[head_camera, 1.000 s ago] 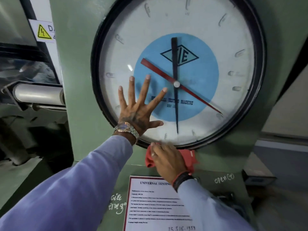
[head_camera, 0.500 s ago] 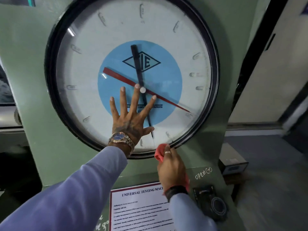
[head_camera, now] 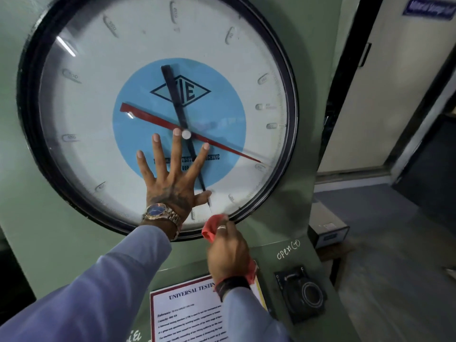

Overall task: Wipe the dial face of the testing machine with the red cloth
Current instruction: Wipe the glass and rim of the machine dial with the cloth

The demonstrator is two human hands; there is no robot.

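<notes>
A: So, where are your hands right now?

B: Your left hand lies flat on the glass of the dial face, fingers spread wide and holding nothing — the fingertips reach the blue centre disc, close to the white hub where the black pointer and the red pointer cross. A metal wristwatch sits at that wrist.

A: And the red cloth?

B: Your right hand has the red cloth bunched in closed fingers, pressed against the bottom of the dial's black rim, just right of your left wrist. A ring shows on one finger.

A: What lies below?

B: A printed notice headed "UNIVERSAL TESTIN…" sits on the green machine body — to its right, a black knob panel under chalked "open".
</notes>
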